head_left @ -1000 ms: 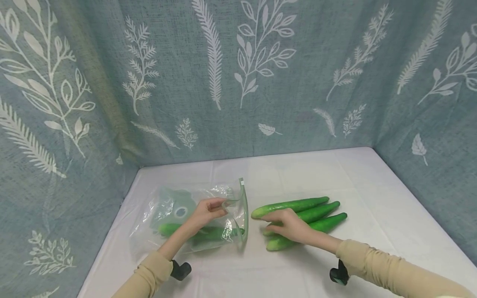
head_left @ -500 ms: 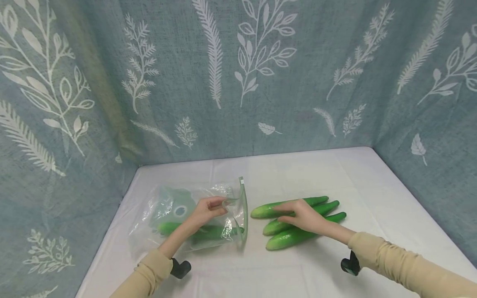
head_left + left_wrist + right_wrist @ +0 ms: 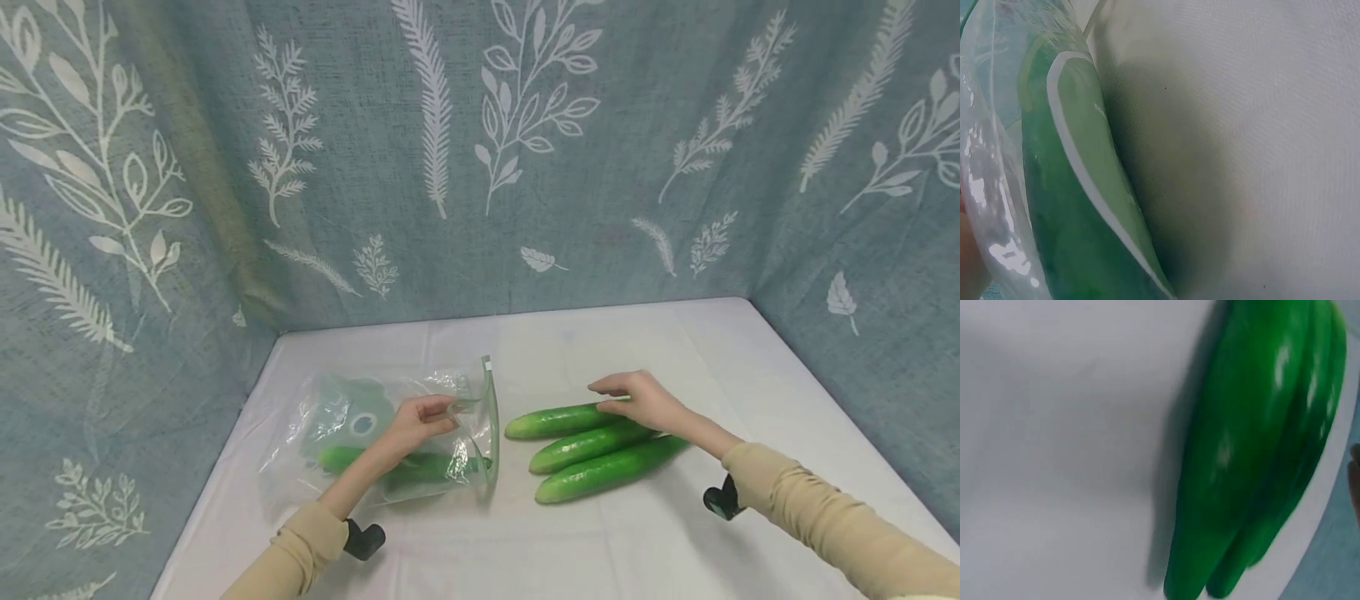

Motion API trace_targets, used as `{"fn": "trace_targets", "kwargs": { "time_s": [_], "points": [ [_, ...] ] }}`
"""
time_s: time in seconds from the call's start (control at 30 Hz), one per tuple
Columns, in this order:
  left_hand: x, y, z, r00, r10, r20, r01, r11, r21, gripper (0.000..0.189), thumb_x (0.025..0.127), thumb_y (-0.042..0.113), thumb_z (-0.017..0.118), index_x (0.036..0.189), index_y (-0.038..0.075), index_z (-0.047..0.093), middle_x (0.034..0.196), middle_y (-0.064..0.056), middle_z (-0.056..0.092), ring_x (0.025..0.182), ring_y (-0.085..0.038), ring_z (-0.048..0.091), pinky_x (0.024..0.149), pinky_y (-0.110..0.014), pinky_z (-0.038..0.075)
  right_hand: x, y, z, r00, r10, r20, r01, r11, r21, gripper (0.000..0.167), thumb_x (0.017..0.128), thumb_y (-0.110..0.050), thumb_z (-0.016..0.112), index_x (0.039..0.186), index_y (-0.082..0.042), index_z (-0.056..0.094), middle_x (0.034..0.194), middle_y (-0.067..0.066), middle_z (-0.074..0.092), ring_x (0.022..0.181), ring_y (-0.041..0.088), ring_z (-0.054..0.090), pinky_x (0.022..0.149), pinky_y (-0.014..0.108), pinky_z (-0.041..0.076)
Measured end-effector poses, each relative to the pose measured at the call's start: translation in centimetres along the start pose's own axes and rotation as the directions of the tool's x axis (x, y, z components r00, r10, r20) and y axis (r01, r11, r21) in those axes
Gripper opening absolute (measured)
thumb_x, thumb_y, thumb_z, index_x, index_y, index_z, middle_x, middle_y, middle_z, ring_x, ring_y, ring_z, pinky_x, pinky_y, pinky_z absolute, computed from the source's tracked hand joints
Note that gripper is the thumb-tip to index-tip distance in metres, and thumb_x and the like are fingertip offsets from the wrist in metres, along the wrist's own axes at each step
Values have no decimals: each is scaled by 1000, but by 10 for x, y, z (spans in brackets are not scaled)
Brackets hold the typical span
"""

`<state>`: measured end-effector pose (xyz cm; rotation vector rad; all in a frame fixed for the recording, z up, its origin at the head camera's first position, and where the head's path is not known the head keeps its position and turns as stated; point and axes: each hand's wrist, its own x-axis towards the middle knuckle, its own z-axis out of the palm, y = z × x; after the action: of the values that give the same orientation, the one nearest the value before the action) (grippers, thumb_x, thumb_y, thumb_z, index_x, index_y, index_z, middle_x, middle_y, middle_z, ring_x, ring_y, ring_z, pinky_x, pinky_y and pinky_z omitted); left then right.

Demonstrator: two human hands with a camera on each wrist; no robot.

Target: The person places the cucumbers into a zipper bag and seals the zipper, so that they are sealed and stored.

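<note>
My left hand (image 3: 414, 427) pinches the edge of a clear zip bag (image 3: 296, 487) near its mouth, whose green zip strip (image 3: 492, 417) faces right. Inside the bag lies one cucumber (image 3: 442, 469), partly covered by my forearm in the head view. In the left wrist view a white-outlined green print (image 3: 1094, 131) shows on the plastic. Three more cucumbers lie side by side to the right: a far one (image 3: 551, 422), a middle one (image 3: 577, 448) and a near one (image 3: 592, 476). Over the far cucumber is my right hand (image 3: 645, 402), thumb and fingers apart, holding nothing.
A white cloth covers the table (image 3: 555, 550). Blue-green curtains (image 3: 630, 150) with white leaf patterns rise along its back and sides. A black wrist device (image 3: 364, 540) sits below the left cuff, and another black device (image 3: 723, 498) below the right cuff.
My right hand has moved right and back across the cucumbers, from their pale left ends toward the far one's right part. The left hand keeps its pinch on the bag.
</note>
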<state>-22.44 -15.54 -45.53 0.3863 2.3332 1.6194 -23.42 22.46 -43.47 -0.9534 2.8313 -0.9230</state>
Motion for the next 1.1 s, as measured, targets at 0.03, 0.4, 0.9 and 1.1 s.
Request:
{"fn": "trace_targets", "kwargs": {
  "time_s": [0.03, 0.4, 0.9, 1.1],
  "points": [
    [0, 0, 0, 1000, 0, -1, 0, 1000, 6, 43, 87, 5, 63, 127, -8, 53, 128, -29, 56, 117, -40, 57, 98, -39, 52, -1, 4, -3, 1000, 13, 0, -13, 1000, 1, 33, 86, -11, 67, 115, 5, 64, 114, 19, 67, 103, 34, 65, 86, 40, 57],
    [0, -1, 2, 1000, -20, -3, 20, 1000, 23, 43, 87, 6, 63, 127, -7, 53, 128, -28, 56, 116, -39, 58, 97, -39, 52, -10, 42, -30, 986, 159, 45, -157, 987, -44, 33, 88, -10, 65, 115, 9, 63, 115, 25, 65, 104, 40, 63, 87, 46, 56],
    [1, -5, 2, 1000, 2, 18, -2, 1000, -13, 44, 87, 7, 63, 127, -8, 52, 128, -30, 55, 116, -42, 57, 97, -40, 52, -24, 68, -35, 968, 224, 114, -219, 974, -58, 30, 84, -4, 67, 110, 10, 65, 109, 26, 67, 100, 40, 64, 81, 44, 58],
    [1, -7, 4, 1000, -11, 11, 11, 1000, -1, 45, 87, 10, 64, 128, -7, 52, 130, -28, 54, 118, -41, 56, 99, -42, 51, -29, 72, -29, 973, 204, 111, -198, 978, -64, 29, 82, -5, 69, 109, 6, 67, 107, 23, 69, 101, 39, 64, 83, 46, 57]
  ]
}}
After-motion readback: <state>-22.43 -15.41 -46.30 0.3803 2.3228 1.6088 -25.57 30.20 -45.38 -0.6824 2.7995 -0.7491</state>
